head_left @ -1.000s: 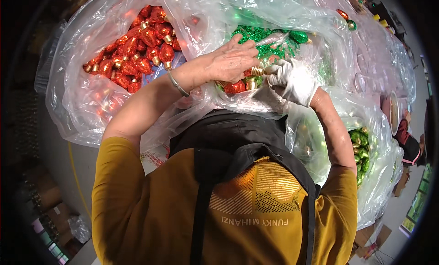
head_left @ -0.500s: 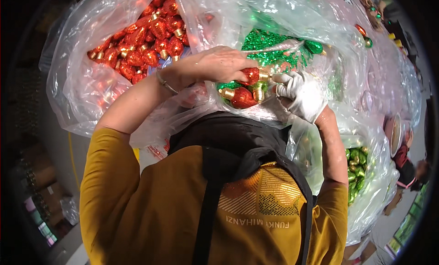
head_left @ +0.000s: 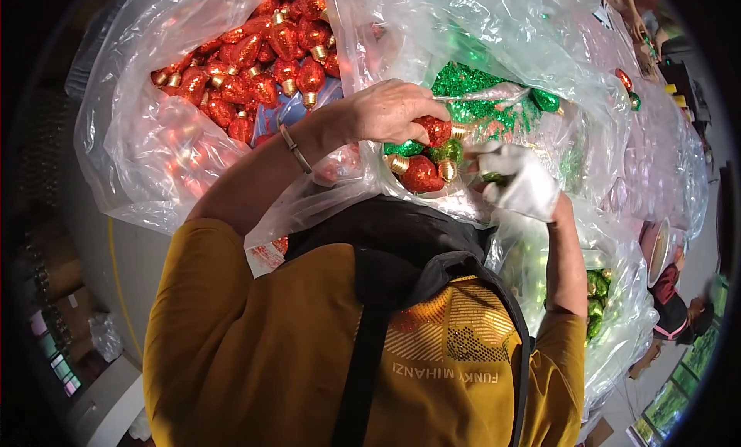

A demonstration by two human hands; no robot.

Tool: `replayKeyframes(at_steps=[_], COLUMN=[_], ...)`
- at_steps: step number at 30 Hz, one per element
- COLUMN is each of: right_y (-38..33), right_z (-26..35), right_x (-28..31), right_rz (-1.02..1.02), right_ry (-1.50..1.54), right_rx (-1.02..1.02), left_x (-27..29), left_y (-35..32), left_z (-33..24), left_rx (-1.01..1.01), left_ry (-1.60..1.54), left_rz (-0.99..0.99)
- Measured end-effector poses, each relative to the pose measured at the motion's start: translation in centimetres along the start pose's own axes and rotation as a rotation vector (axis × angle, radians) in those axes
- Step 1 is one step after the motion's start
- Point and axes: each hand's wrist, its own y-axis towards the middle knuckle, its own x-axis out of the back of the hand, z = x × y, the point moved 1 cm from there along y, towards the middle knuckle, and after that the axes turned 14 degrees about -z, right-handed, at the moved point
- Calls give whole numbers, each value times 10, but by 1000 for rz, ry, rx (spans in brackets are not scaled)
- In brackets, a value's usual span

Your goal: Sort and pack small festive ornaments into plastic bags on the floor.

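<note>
At the centre of the frame the bare left hand (head_left: pixel 394 111) curls over a clutch of glittered bulb ornaments (head_left: pixel 423 160), red and green with gold caps. Just to their right, the white-gloved right hand (head_left: pixel 521 183) touches the same cluster. Behind them, a clear plastic bag (head_left: pixel 532 53) holds green glitter ornaments (head_left: pixel 475 96). In the upper left, another clear bag (head_left: pixel 131 154) is heaped with red bulb ornaments (head_left: pixel 255 57). A yellow shirt (head_left: pixel 255 347) fills the lower frame.
</note>
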Motion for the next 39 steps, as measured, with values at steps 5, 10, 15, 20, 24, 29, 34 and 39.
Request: replayKeyframes(at_steps=[5,10,15,20,24,29,34,39], right_y=[36,36,35,34,28,33,18,13], right_z=[15,18,42,59,47,71,50,44], right_x=[-4,-69,-60,-60,-67,-72,-66,-69], right_rz=[-658,-511,-347,-179,-110,-206,-308,-296], right_ry=[722,896,292,-45,157,12,310,266], right_rx=[-483,-755,-635,-433,-595,-552,-637,-609], left_x=[-7,3,-5,-12,0,-4,-2,-5], left_y=[-10,-20,-25,-30,-28,-33,-28,-32], left_z=[14,10,11,6,-4,-2,2,4], left_rx=[-11,137,57,82,131,135,138,153], left_ry=[-31,-61,-70,-33,-55,-71,-80,-91], left_rz=[-140,-11,-188,-216,-187,-261,-186,-177])
